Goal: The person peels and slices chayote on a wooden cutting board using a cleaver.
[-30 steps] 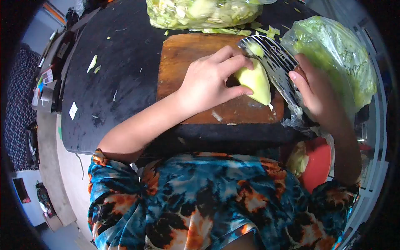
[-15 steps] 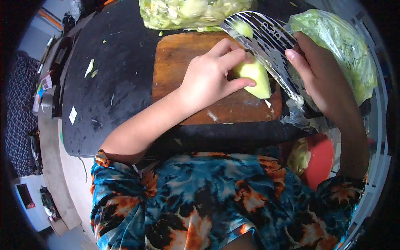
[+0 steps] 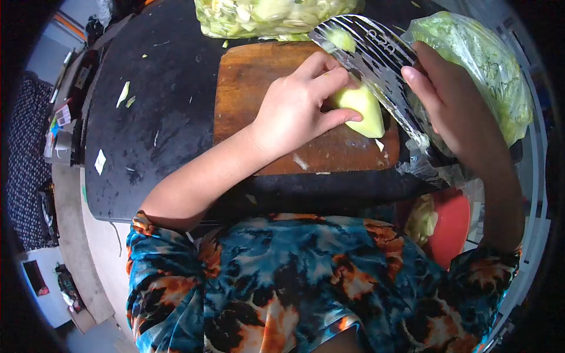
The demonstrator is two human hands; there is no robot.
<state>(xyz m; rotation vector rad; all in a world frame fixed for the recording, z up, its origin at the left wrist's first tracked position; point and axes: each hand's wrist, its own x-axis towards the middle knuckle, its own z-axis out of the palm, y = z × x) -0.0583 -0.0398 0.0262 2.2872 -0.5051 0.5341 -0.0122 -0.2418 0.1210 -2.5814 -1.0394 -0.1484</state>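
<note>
Left hand [image 3: 300,97] has thumb and fingers closed on the pale green piece [image 3: 366,115], at 3 o'clock on the cutting board [image 3: 244,85]. Right hand [image 3: 452,94] is wrapped round the knife [image 3: 381,62], handle mostly hidden; blade sits at the piece's 2 o'clock, contact unclear. Risk: a wet piece could roll under pressure and put left fingertips on the edge. Right side's tight: 1 bulging bag [image 3: 479,65] at 2, crumpled plastic [image 3: 421,165] at 4. More table [image 3: 153,112] toward 9, scraps on it; near rim at 6.
</note>
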